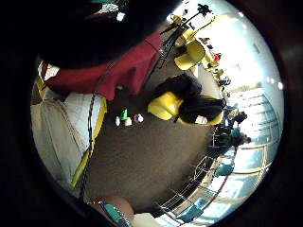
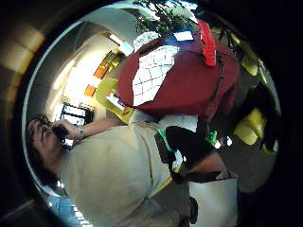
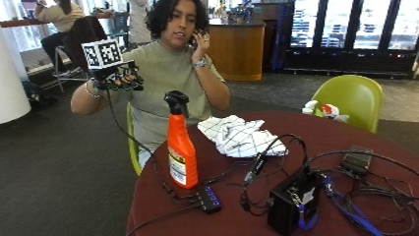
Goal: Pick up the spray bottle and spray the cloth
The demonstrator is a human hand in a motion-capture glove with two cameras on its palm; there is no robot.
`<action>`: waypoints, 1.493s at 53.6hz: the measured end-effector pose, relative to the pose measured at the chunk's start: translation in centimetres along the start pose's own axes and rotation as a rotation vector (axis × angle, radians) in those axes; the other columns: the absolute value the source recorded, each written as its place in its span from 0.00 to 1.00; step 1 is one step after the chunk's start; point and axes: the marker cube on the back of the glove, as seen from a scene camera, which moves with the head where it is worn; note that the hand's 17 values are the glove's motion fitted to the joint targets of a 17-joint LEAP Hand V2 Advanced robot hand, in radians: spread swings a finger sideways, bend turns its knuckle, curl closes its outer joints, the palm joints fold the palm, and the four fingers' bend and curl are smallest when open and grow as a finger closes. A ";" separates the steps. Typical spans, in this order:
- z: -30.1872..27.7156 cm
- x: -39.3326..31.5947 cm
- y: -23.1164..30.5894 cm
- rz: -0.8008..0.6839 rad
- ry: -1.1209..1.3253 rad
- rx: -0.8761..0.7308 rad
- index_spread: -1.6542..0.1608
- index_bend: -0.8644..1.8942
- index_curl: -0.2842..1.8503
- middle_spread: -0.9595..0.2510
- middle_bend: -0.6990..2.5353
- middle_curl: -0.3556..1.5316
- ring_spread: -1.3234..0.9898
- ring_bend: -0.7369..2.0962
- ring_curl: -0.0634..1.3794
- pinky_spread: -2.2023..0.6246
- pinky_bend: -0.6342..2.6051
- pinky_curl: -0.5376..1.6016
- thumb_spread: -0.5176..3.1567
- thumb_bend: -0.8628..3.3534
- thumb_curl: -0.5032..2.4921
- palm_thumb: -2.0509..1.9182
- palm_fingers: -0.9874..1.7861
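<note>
Outside view: a person sits behind a round desk (image 3: 367, 147) covered in dark red; the spray bottle serves below as the landmark for every position.
Desk: the largest item; its near edge curves just in front of the spray bottle, and it carries all the items listed below.
Person: seated behind the spray bottle, across the desk's far edge, with the bare left hand (image 3: 199, 42) raised to the side of the head.
Cloth (image 3: 241, 136): white with a dark grid pattern, crumpled, lying on the desk just behind the spray bottle and toward the desk's middle, apart from the bottle.
Spray bottle (image 3: 181, 147): orange body with a black trigger head, standing upright on the desk near the edge; nothing touches it.
Black box (image 3: 292, 202): on the desk well to the side of the spray bottle, beyond the cloth's side, among tangled cables.
Right hand (image 3: 119, 78): gloved in black, held up in the air above and behind the spray bottle, well apart from it, at the person's shoulder height.
Fingers: loosely curled downward and grasping nothing.
Hub (image 3: 208, 198): small black strip with lit ports, lying on the desk just in front of the spray bottle's base.
Thumb side palm view: the cloth (image 2: 152, 73) lies on the red desk, beyond the person's torso.
</note>
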 end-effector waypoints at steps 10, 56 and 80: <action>0.4 0.1 -0.6 -0.001 -0.015 -0.008 0.73 0.38 0.21 0.79 0.28 0.26 0.55 0.38 0.15 0.84 0.28 0.33 0.37 0.25 0.22 0.63 0.49; 0.7 -0.1 -1.0 0.020 -0.030 -0.021 0.70 0.37 0.26 0.79 0.27 0.34 0.54 0.39 0.23 0.86 0.27 0.39 0.44 0.20 0.27 0.66 0.47; 4.0 1.5 -7.8 0.106 -0.628 0.126 0.70 0.36 0.26 0.81 0.27 0.35 0.55 0.38 0.24 0.86 0.28 0.41 0.44 0.21 0.29 0.69 0.47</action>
